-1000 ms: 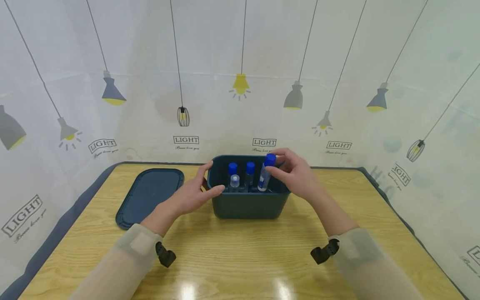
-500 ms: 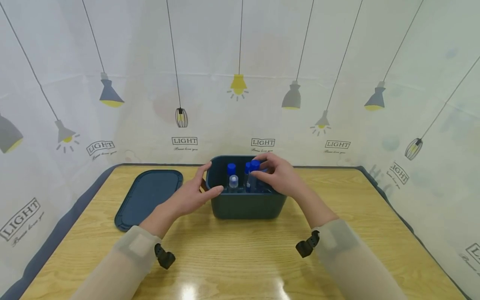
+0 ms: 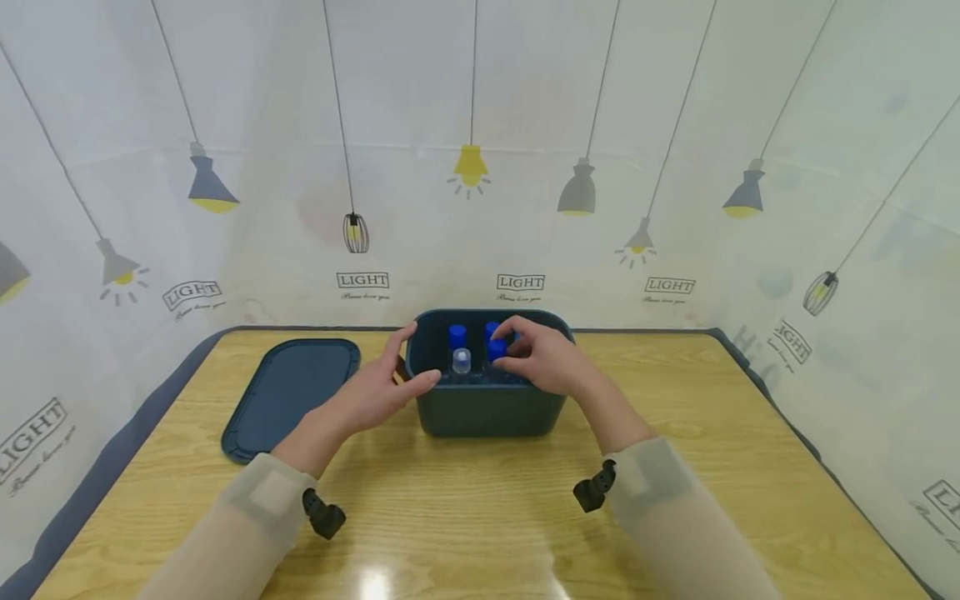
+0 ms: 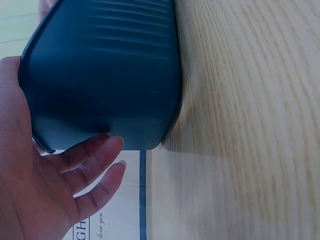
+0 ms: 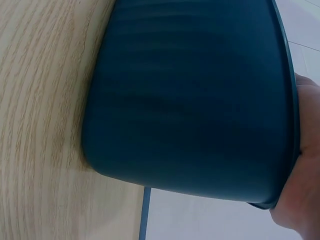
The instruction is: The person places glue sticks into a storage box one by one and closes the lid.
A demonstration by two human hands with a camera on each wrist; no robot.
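Note:
A dark teal bin point(image 3: 491, 412) stands on the table with several bottles inside. My left hand point(image 3: 378, 387) grips its left end, thumb over the near rim; the left wrist view shows that hand point(image 4: 47, 185) with fingertips against the bin's end wall point(image 4: 100, 80). Inside the bin, my right hand point(image 3: 547, 354) pinches the blue cap point(image 3: 497, 350) of an upright bottle. Just behind is another blue cap point(image 3: 491, 330). To the left are a blue-capped bottle point(image 3: 457, 336) and a clear-capped one point(image 3: 461, 361). In the right wrist view the bin wall point(image 5: 190, 100) hides most of my right hand point(image 5: 305, 165).
A flat dark teal lid point(image 3: 296, 396) lies on the wooden table point(image 3: 450, 517) to the left of the bin. Behind the table hangs a pale cloth point(image 3: 420, 217) printed with lamps.
My right hand has moved left and lowered its blue-capped bottle from the bin's right side to near its middle. My left hand has stayed on the bin's left end.

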